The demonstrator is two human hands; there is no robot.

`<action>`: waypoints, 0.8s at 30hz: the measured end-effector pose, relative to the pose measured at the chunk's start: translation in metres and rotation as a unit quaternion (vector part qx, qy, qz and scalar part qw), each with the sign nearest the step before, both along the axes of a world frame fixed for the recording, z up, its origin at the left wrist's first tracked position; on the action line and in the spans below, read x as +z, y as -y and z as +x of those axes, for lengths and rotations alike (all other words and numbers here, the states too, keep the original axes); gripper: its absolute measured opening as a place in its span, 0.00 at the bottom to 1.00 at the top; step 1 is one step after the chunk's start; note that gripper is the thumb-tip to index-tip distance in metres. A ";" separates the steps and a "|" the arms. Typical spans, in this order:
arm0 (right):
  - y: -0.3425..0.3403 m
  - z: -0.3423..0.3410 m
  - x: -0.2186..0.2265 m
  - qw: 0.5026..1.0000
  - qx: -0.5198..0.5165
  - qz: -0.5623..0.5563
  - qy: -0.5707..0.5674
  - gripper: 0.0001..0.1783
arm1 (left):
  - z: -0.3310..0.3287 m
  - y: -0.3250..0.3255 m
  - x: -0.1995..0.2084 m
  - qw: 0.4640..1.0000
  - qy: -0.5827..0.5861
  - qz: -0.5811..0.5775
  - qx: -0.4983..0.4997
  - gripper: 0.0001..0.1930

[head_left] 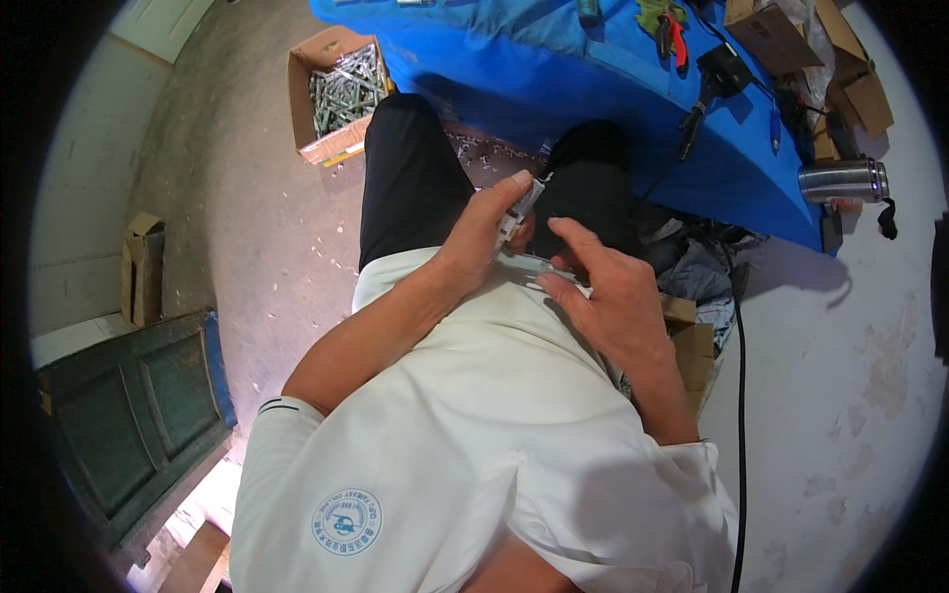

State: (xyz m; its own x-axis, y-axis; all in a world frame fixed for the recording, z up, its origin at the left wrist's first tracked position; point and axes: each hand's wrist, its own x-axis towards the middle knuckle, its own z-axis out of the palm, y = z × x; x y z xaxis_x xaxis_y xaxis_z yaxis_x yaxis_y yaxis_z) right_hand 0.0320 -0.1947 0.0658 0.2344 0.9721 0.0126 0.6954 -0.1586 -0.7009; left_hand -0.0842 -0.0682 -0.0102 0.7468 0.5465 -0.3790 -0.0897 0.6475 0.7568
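Note:
My left hand (481, 225) is closed around a narrow pale, metallic-looking piece (515, 215) with dark slots along its side, held above my lap. Its exact kind is hard to make out. A thin bit juts out at the piece's upper end. Just to the right, my right hand (618, 296) hovers apart from it, thumb and forefinger spread. Between those two fingers nothing shows; the other fingers are partly hidden. At the far left, a cardboard box (304, 99) holds many slim metallic pieces (348, 89) of similar look.
A blue-covered table (474, 64) stands ahead, bearing red-handled pliers (678, 44) and a black tool (722, 74). A steel flask (840, 181) is at the right. A black cable (741, 425) runs down beside me. Small scraps litter the floor (287, 237).

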 end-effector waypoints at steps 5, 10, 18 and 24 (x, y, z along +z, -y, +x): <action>-0.016 0.007 -0.002 0.978 0.126 -0.050 0.159 0.13 | 0.002 -0.003 0.004 0.998 0.023 -0.057 0.004 0.25; -0.025 0.025 -0.003 0.986 0.138 -0.088 0.017 0.10 | 0.002 -0.005 0.000 0.990 0.040 -0.136 -0.016 0.22; -0.027 0.034 -0.014 0.987 0.122 -0.031 -0.103 0.12 | -0.002 -0.008 -0.002 0.978 0.065 -0.194 -0.051 0.21; -0.023 0.033 -0.006 0.931 0.053 -0.080 -0.351 0.16 | -0.001 -0.008 -0.003 0.977 -0.039 -0.209 -0.002 0.22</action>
